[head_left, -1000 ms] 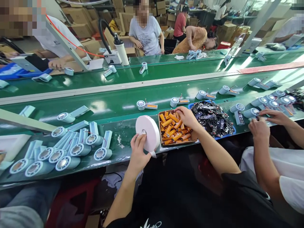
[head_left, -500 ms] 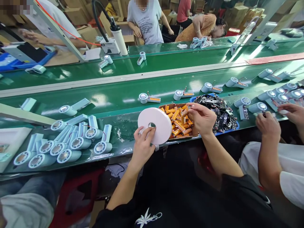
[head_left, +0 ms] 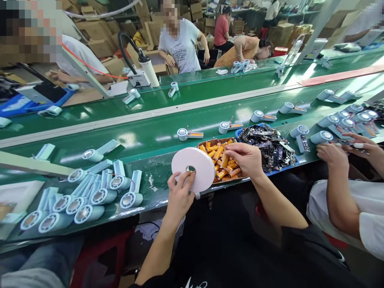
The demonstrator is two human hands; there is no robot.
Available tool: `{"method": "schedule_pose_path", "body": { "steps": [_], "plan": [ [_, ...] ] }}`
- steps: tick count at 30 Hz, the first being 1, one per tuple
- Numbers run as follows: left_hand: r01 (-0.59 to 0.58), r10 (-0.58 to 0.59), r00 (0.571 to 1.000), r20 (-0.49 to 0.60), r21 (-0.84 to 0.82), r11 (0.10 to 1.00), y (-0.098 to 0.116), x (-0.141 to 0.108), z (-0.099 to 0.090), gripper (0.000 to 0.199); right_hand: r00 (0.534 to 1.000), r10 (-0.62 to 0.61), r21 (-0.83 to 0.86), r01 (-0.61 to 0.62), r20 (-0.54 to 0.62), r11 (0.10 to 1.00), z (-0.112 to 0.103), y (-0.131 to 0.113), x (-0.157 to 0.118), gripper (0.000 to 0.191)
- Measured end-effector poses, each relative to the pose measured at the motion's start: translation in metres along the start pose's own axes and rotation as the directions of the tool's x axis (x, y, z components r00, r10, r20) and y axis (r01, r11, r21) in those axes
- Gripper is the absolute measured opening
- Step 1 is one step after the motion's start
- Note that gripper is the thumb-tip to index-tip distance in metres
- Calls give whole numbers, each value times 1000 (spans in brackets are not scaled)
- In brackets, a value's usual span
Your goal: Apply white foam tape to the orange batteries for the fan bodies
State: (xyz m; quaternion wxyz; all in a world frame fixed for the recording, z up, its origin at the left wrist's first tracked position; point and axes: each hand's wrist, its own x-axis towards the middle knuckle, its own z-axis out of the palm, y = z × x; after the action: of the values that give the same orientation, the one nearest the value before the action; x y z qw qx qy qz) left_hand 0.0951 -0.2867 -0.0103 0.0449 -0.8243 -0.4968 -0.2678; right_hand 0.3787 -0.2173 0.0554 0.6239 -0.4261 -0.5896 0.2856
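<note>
My left hand (head_left: 181, 196) grips a wide white roll of tape (head_left: 204, 165), its fingers at the central hole and the roll's flat face turned up toward me. Over a shallow cardboard box (head_left: 230, 181) of orange-wrapped batteries (head_left: 220, 175), my right hand (head_left: 248, 161) is closed in a pinch. An orange battery (head_left: 225, 161) hangs from its fingertips. The roll overlaps the left side of the box. Just right of the box lies a blue tray (head_left: 295, 163) heaped with small black circuit boards (head_left: 267, 146).
Several light-blue fan housings (head_left: 103, 196) crowd the bench at left. More housings (head_left: 189, 134) sit on the green conveyor belt (head_left: 144, 132) beyond. A co-worker's hands (head_left: 333, 154) work close by at right, beside grouped housings (head_left: 345, 118). Other people are across the line.
The camera view has shifted slightly. My right hand has moved a little left and down with the battery, closer to the roll. My left hand still holds the roll.
</note>
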Motion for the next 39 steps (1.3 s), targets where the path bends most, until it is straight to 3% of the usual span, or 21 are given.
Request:
{"method": "schedule_pose_path", "body": {
  "steps": [4, 8, 13, 17, 24, 25, 27, 29, 31, 32, 34, 36, 38, 39],
  "plan": [
    [-32, 32, 999, 4, 48, 998, 4, 1, -7, 69, 986, -95, -97, 108, 137, 989, -1, -14, -5, 7],
    [-40, 40, 999, 4, 77, 996, 10, 4, -8, 68, 971, -63, -140, 97, 231, 985, 4, -15, -10, 8],
    [-43, 44, 999, -8, 92, 995, 9, 6, -10, 70, 963, 129, -42, -123, 235, 992, 11, -1, -28, 15],
    [-27, 32, 999, -40, 115, 993, 1, 10, -16, 71, 896, 321, 94, -364, 307, 927, 11, 10, -43, 55],
    [-81, 89, 995, -52, 130, 988, 3, 17, -15, 68, 838, 389, -7, -419, 383, 908, -12, 3, -29, 52],
    [-71, 78, 995, -57, 120, 990, 6, 17, -12, 68, 844, 395, 10, -427, 363, 904, -10, 4, -32, 51],
    [-20, 27, 996, -79, 89, 996, 16, 16, -3, 66, 903, 364, 118, -397, 229, 910, 4, 8, -44, 52],
    [45, -38, 989, -141, 44, 998, 33, 15, 8, 61, 961, 272, 263, -249, -55, 932, 27, 13, -60, 55],
    [81, -78, 969, -234, 7, 997, 55, 8, 21, 62, 925, 192, 295, -93, -328, 951, 45, 16, -70, 58],
    [91, -89, 958, -273, -4, 996, 66, 2, 25, 67, 910, 183, 280, -78, -372, 957, 47, 15, -70, 57],
    [83, -87, 961, -263, -26, 996, 83, -16, 31, 74, 932, 229, 263, -154, -283, 952, 30, 7, -59, 51],
    [-11, -1, 990, -138, -90, 996, 90, -34, 31, 73, 960, 238, 282, -189, -150, 941, -7, -8, -37, 39],
    [-132, 136, 991, 11, -179, 975, 88, -38, 28, 77, 948, 74, 297, 22, -308, 955, -46, -23, -14, 37],
    [-162, 181, 981, 76, -205, 965, 85, -32, 26, 82, 913, 10, 251, 101, -408, 963, -60, -28, -3, 36]
  ]
}}
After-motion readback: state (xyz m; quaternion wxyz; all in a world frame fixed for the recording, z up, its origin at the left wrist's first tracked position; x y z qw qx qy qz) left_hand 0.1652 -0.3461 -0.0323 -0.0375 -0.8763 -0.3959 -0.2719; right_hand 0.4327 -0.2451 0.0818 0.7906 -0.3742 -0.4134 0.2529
